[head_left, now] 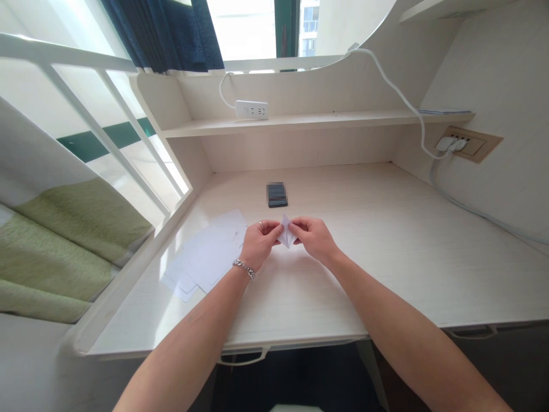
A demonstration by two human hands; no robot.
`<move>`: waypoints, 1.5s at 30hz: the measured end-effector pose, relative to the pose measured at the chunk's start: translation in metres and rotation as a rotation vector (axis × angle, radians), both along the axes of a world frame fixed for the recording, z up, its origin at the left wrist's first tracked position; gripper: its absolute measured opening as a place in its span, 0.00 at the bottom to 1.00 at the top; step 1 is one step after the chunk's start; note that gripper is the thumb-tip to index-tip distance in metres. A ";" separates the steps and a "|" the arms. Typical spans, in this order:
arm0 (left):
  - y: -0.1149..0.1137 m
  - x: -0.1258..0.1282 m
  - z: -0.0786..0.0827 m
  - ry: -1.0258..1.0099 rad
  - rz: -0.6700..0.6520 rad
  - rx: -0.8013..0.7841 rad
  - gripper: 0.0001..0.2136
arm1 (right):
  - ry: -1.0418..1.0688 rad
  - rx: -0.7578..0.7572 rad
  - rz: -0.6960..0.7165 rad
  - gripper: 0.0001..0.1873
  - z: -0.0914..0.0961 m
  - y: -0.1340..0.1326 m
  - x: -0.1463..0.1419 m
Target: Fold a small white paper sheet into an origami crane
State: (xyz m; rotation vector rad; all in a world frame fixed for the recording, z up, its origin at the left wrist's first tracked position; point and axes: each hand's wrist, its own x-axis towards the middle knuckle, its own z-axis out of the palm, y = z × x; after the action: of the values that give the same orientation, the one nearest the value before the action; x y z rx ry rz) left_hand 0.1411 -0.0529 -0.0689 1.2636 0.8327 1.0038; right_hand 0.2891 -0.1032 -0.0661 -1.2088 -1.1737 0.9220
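Note:
A small folded piece of white paper [286,233] is held up between my two hands, above the desk. It has a pointed top and bottom and a crease down the middle. My left hand [261,241] pinches its left side between thumb and fingers; a ring and a chain bracelet are on this hand and wrist. On the right side, my right hand [314,236] grips the paper with the thumb in front. Fingertips behind the paper are partly hidden.
Loose white sheets [210,252] lie overlapping on the desk [407,240] at the left. A dark phone [277,194] lies beyond my hands. On the shelf [309,121] sits a white power strip [252,110]. Cables run from the wall socket [474,143] at right.

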 end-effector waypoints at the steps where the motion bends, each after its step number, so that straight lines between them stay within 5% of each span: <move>1: 0.000 0.001 -0.001 0.022 0.013 0.017 0.17 | -0.011 0.007 -0.009 0.15 0.000 0.000 0.000; 9: 0.005 0.001 -0.009 0.105 0.013 0.105 0.17 | -0.094 0.002 -0.010 0.15 -0.001 0.000 -0.001; 20: 0.000 -0.001 0.000 0.072 -0.059 0.000 0.16 | -0.200 0.039 -0.062 0.11 0.001 -0.002 0.000; 28: -0.001 -0.006 0.002 0.211 -0.284 -0.005 0.12 | -0.017 0.060 0.011 0.11 0.003 -0.001 0.007; 38: -0.002 -0.009 0.006 0.258 -0.320 -0.062 0.10 | 0.092 -0.028 -0.028 0.15 0.011 -0.005 0.007; 45: -0.004 -0.007 0.011 0.234 -0.300 -0.080 0.10 | 0.122 -0.050 -0.087 0.09 0.014 -0.004 0.009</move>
State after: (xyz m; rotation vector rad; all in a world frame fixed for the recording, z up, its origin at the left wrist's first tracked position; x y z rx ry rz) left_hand 0.1340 -0.0574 -0.0582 1.4050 0.8218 0.5855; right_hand 0.2977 -0.1073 -0.0517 -1.2173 -0.9986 0.9505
